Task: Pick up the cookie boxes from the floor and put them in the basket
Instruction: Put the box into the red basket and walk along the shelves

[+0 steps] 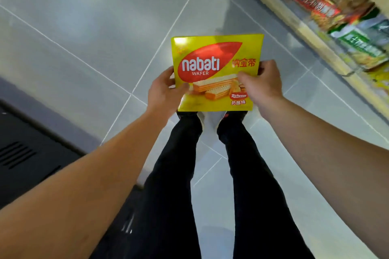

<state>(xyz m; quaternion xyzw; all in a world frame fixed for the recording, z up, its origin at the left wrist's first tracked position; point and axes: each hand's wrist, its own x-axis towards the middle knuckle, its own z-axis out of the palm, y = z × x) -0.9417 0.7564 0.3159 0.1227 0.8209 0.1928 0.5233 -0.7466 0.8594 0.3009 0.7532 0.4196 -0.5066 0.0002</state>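
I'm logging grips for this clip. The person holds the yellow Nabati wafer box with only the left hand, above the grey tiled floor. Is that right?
Not quite. Both hands hold it: the left hand grips the left edge of the yellow Nabati wafer box and the right hand grips its right edge. The head view shows this. The rest stands: the box is held above the grey tiled floor.

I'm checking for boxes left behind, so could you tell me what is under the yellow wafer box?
Below the yellow wafer box, held by the left hand and right hand, are grey floor tiles and shoe tips; the floor directly behind it is hidden.
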